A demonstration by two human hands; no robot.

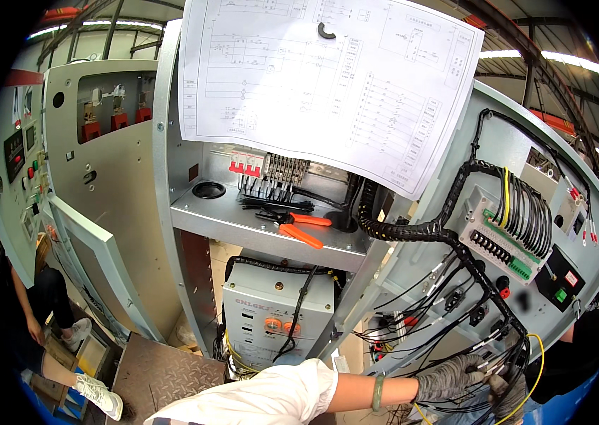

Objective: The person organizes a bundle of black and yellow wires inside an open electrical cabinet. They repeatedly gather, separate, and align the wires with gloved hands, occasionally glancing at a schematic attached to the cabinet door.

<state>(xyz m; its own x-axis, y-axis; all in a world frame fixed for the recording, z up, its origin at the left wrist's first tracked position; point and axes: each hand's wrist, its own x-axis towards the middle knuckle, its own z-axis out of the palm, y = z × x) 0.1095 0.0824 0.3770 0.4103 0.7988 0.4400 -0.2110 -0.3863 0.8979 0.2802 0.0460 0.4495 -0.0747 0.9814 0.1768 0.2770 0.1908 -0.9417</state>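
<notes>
My left hand [452, 377], in a grey glove, reaches in from the lower edge past a green bangle [378, 393]. Its fingers are closed on thin black wires [471, 354] at the lower part of the cabinet door. Close beside it, my right hand [509, 389], also gloved, is bent among the same wires; its fingertips are partly hidden, and what they hold is hard to make out. A thick wrapped black wire harness [487, 283] runs down the door toward both hands. Near them curves a yellow wire [542, 365].
A wiring diagram sheet [278, 92] hangs over the cabinet top. Orange-handled pliers [301, 228] and black cable ties [271, 205] lie on the metal shelf. A terminal block [501, 244] is on the open door [448, 198]. Another person's shoe [99, 395] shows at lower left.
</notes>
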